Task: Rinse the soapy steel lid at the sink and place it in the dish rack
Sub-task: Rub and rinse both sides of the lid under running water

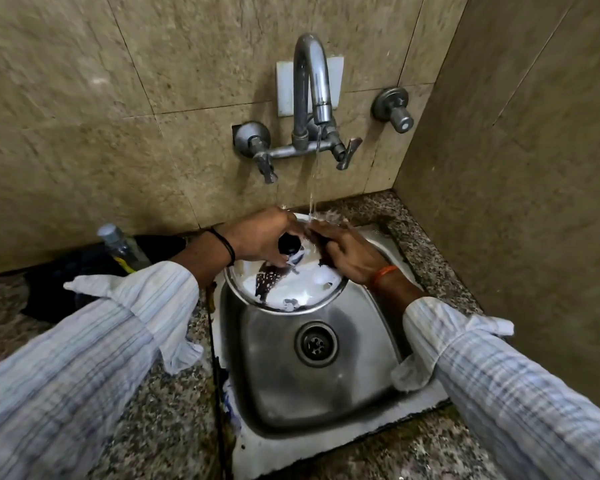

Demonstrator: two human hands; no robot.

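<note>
- The left hand [258, 237] is gripping the black knob [289, 247] at the centre of the steel lid [288, 282], with the fingers curled shut around it and the knuckles turned upward.
- The right hand [349, 252] is lying flat on the lid's far-right surface, at about 2 o'clock from the knob, with the fingers pressed together and extended toward the 10 o'clock direction; it is resting on the lid rather than clasping it.
- The steel lid is being held tilted over the far-left part of the sink [361, 386], its near rim hanging above the basin at 12 o'clock from the drain [316, 344]; white soap foam is covering much of its face.
- A stream of water [314, 178] is falling from the tap spout [312, 77] and striking the right fingertips at the lid's far edge.
- The left wrist is wearing a black band [226, 247], and the right wrist an orange thread [383, 273]; both forearms are reaching forward in striped sleeves [94, 344] with loose cuffs.
- A clear bottle [123, 249] with a grey cap is leaning at 9 o'clock from the lid, on the speckled counter [160, 427]; no writing on it is readable.
- A separate valve knob [394, 109] is projecting from the tiled wall [84, 98] at 3 o'clock from the spout.
</note>
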